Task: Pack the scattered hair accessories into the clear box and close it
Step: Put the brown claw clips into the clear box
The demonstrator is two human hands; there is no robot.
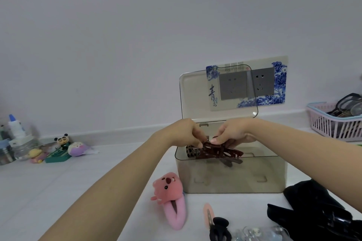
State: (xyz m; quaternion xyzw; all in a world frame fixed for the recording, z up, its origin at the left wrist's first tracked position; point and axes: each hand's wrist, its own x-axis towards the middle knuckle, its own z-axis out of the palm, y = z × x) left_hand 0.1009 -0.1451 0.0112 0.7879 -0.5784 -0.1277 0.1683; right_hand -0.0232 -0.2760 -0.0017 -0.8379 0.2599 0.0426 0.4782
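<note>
The clear box point(231, 180) stands on the white surface with its lid point(194, 94) raised at the back. Over its open top, my left hand point(187, 133) and my right hand point(235, 133) both pinch a dark red claw clip point(219, 151). A leopard-print clip point(191, 151) lies beside it at the box's left rim. In front of the box lie a pink plush hair clip point(172, 199), a peach snap clip point(207, 214), a small black claw clip point(219, 229), a clear clip point(256, 233) and a black fabric accessory point(317, 211).
A pink slotted basket point(331, 125) with glasses and dark items stands at the right. Small toys point(64, 149), a green case and bottles point(15, 133) crowd the far left by the wall. A wall socket panel point(262, 82) shows behind the lid.
</note>
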